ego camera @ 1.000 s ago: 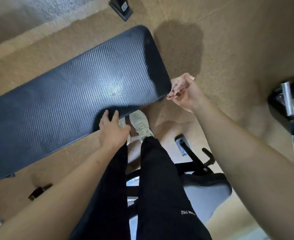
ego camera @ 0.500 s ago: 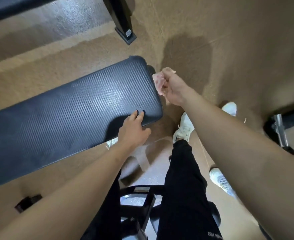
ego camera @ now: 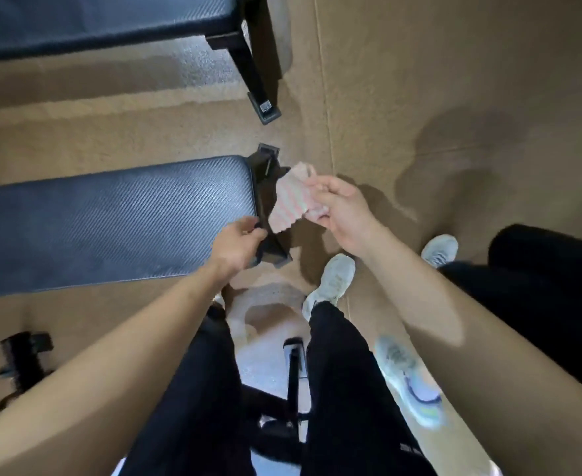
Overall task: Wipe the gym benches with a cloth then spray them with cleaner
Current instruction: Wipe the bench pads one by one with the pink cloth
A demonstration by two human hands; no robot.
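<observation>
A black textured gym bench (ego camera: 111,218) lies across the left of the view. My left hand (ego camera: 239,243) grips its near right corner, fingers curled over the pad's edge. My right hand (ego camera: 342,209) hovers just past the bench's right end, pinching a pink striped cloth (ego camera: 291,201) that hangs loose in the air beside the end of the pad, above the bench's black foot. A second dark bench (ego camera: 93,22) stands further away at the top left. No spray bottle is in view.
The floor is tan rubber matting (ego camera: 454,80). The far bench's black leg (ego camera: 260,73) stands near the top centre. My legs in black trousers and white shoes (ego camera: 332,280) are below, over a black frame (ego camera: 293,376). Another person's shoes (ego camera: 409,379) and dark leg (ego camera: 540,280) are at the right.
My view has risen and shifted, showing the far bench. My right hand has drawn away from the bench's end and the cloth now hangs unfolded. My left hand stays at the bench's corner.
</observation>
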